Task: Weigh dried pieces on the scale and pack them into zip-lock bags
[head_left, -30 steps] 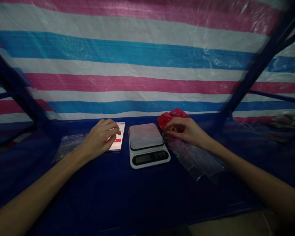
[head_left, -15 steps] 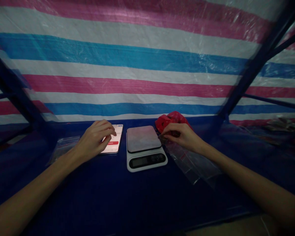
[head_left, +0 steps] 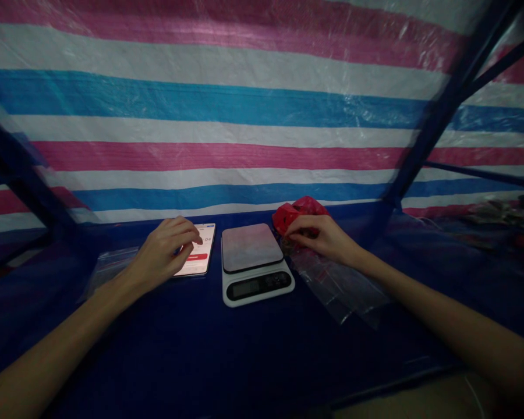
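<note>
Now we're seemingly picking: right hand [head_left: 329,235] pinched near the red bag [head_left: 304,205] mid-frame, hold unclear; left hand [head_left: 165,247] half-open over the phone [head_left: 203,263], apparently empty. Next needs precision.

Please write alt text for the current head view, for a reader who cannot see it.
Left hand over a lit phone, right hand by a red bag, with a scale between them on a blue table. Clear bags lie on both sides, a striped sheet behind.

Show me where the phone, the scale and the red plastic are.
Phone [head_left: 201,259]: head view, on its lit screen.
Scale [head_left: 252,252]: head view, on its top plate.
Red plastic [head_left: 304,207]: head view, on its crumpled upper part.
</note>
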A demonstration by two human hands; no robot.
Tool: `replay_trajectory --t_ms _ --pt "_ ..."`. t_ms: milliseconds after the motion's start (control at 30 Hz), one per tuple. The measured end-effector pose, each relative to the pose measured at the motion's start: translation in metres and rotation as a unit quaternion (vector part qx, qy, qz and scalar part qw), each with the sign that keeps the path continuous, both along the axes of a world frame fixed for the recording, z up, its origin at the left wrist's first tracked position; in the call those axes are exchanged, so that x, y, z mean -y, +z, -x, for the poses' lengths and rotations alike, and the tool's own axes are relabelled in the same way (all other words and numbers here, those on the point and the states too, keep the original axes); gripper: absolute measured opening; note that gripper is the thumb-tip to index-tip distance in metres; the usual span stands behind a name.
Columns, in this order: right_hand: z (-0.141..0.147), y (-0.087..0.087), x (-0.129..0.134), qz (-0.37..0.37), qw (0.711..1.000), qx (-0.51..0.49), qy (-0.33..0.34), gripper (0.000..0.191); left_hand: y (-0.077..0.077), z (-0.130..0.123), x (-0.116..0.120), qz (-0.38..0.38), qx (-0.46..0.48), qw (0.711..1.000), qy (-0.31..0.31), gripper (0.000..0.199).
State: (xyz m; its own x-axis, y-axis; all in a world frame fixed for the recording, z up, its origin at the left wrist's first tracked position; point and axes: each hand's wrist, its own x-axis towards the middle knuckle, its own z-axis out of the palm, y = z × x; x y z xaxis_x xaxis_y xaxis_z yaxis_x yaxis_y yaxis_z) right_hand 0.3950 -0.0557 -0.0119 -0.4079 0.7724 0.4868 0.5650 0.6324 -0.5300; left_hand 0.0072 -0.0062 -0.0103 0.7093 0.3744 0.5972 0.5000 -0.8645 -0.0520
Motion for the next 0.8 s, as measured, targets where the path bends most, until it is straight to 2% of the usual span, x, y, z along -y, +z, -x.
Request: replay_trajectory --t_ms 333,467,567,700,800 --pt "0.002 0.004 0.004 -0.002 1.000 -0.022 -0.008 0.016 0.000 0.000 -0.001 -0.002 0.011 1.000 -0.016 0.022" --pt "-0.015 0.009 -0.003 -0.070 0.993 -0.025 -0.090 0.016 0.001 0.000 0.000 0.001 0.010 1.000 -0.009 0.024" --pt "-0.030 0.010 -0.009 -0.066 0.990 0.015 -0.127 0.011 0.000 0.000 0.000 0.000 0.011 1.000 -0.009 0.026" --pt "-0.031 0.013 -0.007 -0.113 0.984 0.038 -0.130 0.015 -0.003 0.000 -0.002 0.001 0.011 1.000 -0.013 0.025" --pt "-0.018 0.015 0.001 -0.125 0.988 0.056 -0.069 0.017 -0.005 0.001 -0.004 0.004 0.014 1.000 -0.014 0.024"
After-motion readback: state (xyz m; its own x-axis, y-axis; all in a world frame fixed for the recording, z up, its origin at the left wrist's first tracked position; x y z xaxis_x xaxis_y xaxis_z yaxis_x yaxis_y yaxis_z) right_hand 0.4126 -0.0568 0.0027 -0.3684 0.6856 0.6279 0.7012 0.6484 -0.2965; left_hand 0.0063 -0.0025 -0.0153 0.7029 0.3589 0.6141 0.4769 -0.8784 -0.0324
